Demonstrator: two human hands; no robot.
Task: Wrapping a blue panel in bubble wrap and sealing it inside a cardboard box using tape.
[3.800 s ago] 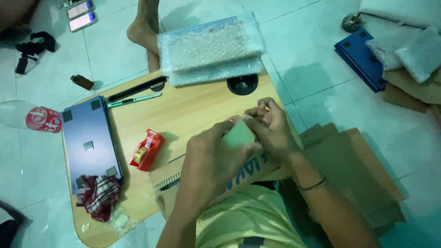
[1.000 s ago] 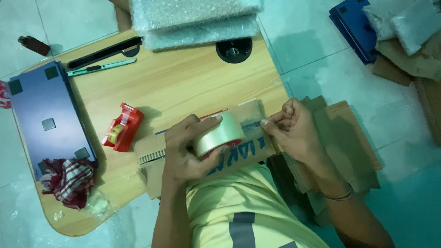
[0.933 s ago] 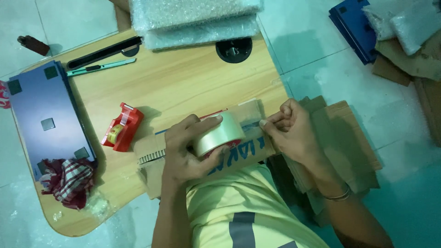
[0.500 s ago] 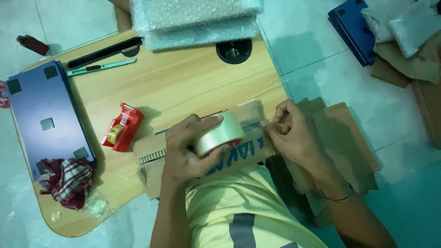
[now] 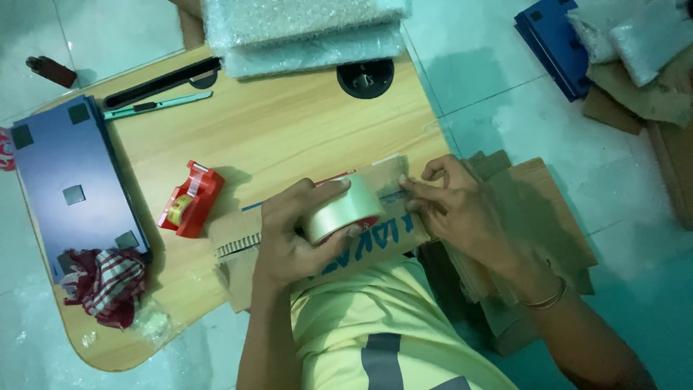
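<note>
— Since a moment ago, has anything shifted?

— Barely. Both hands stay on the package; the right hand's fingers have eased slightly along the tape edge.

— What does the left hand (image 5: 289,238) grip?

— A roll of clear packing tape (image 5: 341,209), closed around it, thumb on the near side and fingers curled over the top. It looks glossy, pale and translucent, with a red core just showing at its lower edge.

— And the right hand (image 5: 455,209)?

— Its fingertips (image 5: 410,189) pinch together at the tape's free end, pressing it against the cardboard package (image 5: 361,242).

— Where does that package sit?

— At the near edge of the low wooden table (image 5: 289,137), against the person's yellow shirt (image 5: 361,325). It is brown, with corrugated edges showing at the left and blue lettering on its face.

— And round about?

— A small red tape dispenser (image 5: 189,198) lies just left of the package. Farther left sit a dark blue flat panel (image 5: 72,180) and a checked cloth (image 5: 105,282). A green utility knife (image 5: 155,106) and bubble wrap (image 5: 303,29) lie at the far edge. Flattened cardboard (image 5: 534,217) lies on the floor at right.
</note>
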